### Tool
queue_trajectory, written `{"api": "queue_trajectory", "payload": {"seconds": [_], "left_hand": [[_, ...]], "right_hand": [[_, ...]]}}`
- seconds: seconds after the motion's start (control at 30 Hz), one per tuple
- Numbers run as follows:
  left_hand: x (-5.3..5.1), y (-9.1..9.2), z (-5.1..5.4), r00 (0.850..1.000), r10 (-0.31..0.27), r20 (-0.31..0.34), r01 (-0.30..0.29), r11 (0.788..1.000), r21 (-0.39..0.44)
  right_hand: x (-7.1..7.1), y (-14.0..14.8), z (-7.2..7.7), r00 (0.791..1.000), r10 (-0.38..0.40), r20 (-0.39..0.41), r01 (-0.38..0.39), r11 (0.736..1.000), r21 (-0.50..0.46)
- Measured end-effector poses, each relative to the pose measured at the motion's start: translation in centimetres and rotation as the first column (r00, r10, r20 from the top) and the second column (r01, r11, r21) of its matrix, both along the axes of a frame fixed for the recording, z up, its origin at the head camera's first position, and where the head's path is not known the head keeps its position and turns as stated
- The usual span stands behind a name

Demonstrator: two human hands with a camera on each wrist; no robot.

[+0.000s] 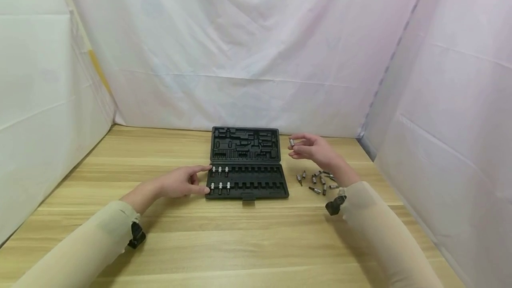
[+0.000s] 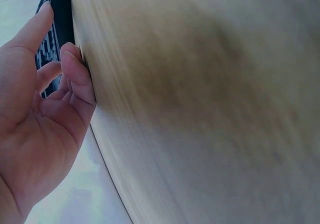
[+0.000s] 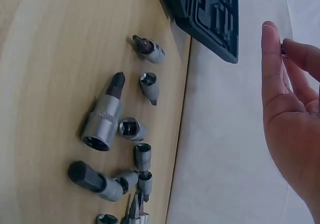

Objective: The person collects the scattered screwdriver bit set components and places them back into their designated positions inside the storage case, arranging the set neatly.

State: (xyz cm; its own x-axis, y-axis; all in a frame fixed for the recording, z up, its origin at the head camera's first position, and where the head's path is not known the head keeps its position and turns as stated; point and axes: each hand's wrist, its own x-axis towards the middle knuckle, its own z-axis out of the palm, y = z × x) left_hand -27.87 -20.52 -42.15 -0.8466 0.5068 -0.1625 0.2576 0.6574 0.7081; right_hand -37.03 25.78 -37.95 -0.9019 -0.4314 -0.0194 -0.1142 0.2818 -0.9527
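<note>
A black plastic case [image 1: 248,180] lies unfolded on the table, several silver bit sockets [image 1: 220,186] standing in two rows at the left of its lower half. My left hand [image 1: 180,182] rests against the case's left side, thumb near the front corner and index finger near the hinge; its other fingers bend beneath in the left wrist view. Raised right of the lid, my right hand [image 1: 314,149] pinches one bit socket [image 1: 291,142] between thumb and fingers. In the right wrist view the fingers mostly hide that piece. Below it, loose bit sockets [image 3: 102,121] lie scattered on the table.
The wooden table [image 1: 232,243] runs back to a white cloth wall [image 1: 240,57], with further cloth on both sides. The case's lid [image 1: 246,145] stands tilted up at the back, with moulded recesses. A latch [image 1: 249,199] juts from the front edge.
</note>
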Motion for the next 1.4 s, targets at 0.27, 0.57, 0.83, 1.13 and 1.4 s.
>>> {"api": "queue_trajectory", "payload": {"seconds": [0.27,0.57,0.83,1.13,1.4], "left_hand": [[0.1,0.1,0.2,1.0,-0.001,0.002,0.001,1.0,0.0],[0.1,0.1,0.2,1.0,-0.002,0.001,0.002,1.0,-0.009],[0.0,0.0,0.0,1.0,0.013,0.003,-0.013,1.0,-0.027],[-0.2,0.0,-0.1,1.0,0.004,0.003,-0.004,1.0,-0.028],[-0.1,-0.1,0.0,1.0,0.001,0.002,-0.001,1.0,-0.027]], "right_hand": [[0.6,-0.9,-0.2,0.999,0.008,0.039,-0.005,0.998,-0.065],[1.1,-2.5,-0.5,0.999,0.002,0.036,0.0,0.998,-0.06],[1.1,-4.6,-1.0,0.998,-0.022,-0.066,0.03,0.993,0.115],[1.1,-7.8,-2.1,0.997,-0.015,-0.07,0.026,0.987,0.159],[0.7,-10.2,-2.8,0.996,0.029,-0.088,-0.009,0.975,0.222]]}}
